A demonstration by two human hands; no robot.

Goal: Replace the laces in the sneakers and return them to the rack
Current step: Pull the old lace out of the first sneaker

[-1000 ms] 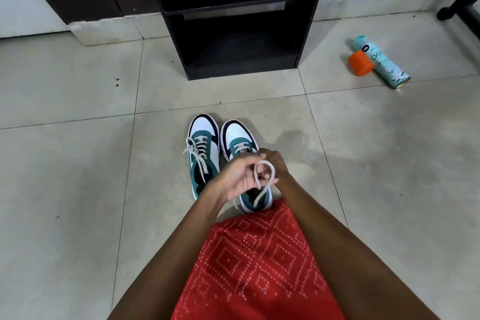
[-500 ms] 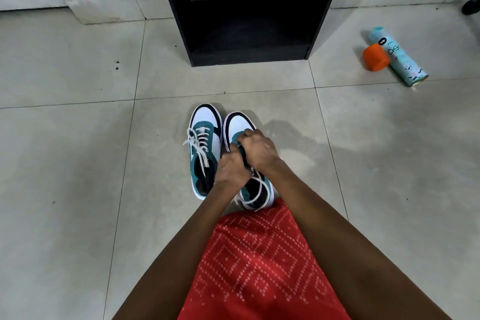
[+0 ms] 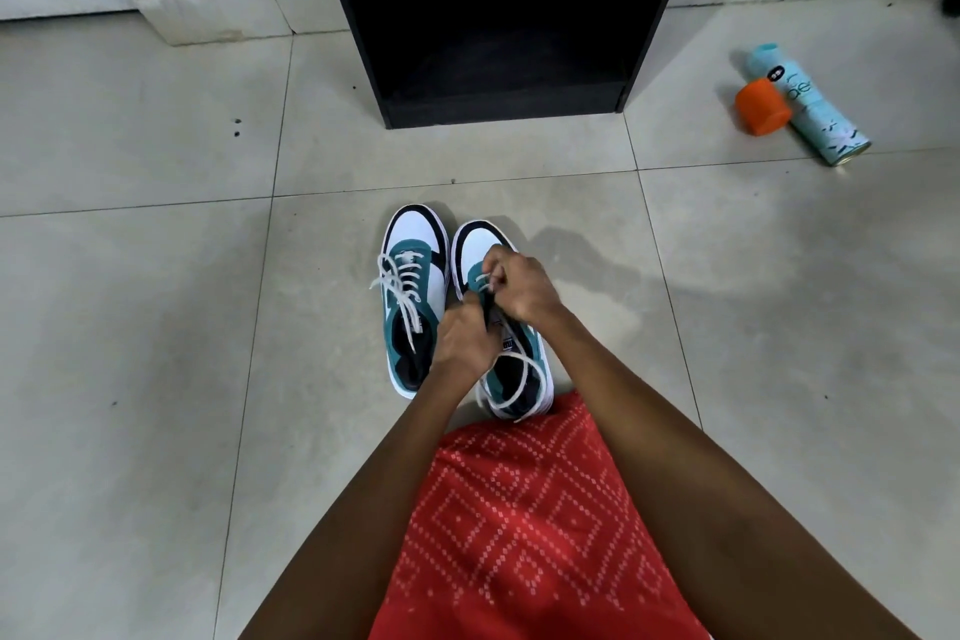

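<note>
— Where are the sneakers?

— Both stand on the tiled floor (image 3: 156, 327) in front of the rack (image 3: 358, 42), side by side, toes pointing toward it. The left sneaker (image 3: 415, 239) sits slightly nearer the rack than the right sneaker (image 3: 480, 242).

— And the hands?

— Both are over the right sneaker. The right hand (image 3: 522, 288) has its fingers curled and pinches the white lace (image 3: 537, 374) near the eyelets closest to the rack. The left hand (image 3: 465, 340) is right beside it, a little farther from the rack, with its fingers curled at the dark tongue. Its fingertips are hidden, so I cannot tell what it grips.

— Is that lace loose?

— Its free part loops over the heel end, the end away from the rack. The left sneaker is laced, with loose ends lying across its top.

— Anything else?

— A light blue spray can (image 3: 815, 117) lies on its side, off to the right of the rack. An orange cap (image 3: 762, 108) touches it on the side facing the rack. A red patterned cloth (image 3: 519, 525) covers the person's lap, farthest from the rack.
</note>
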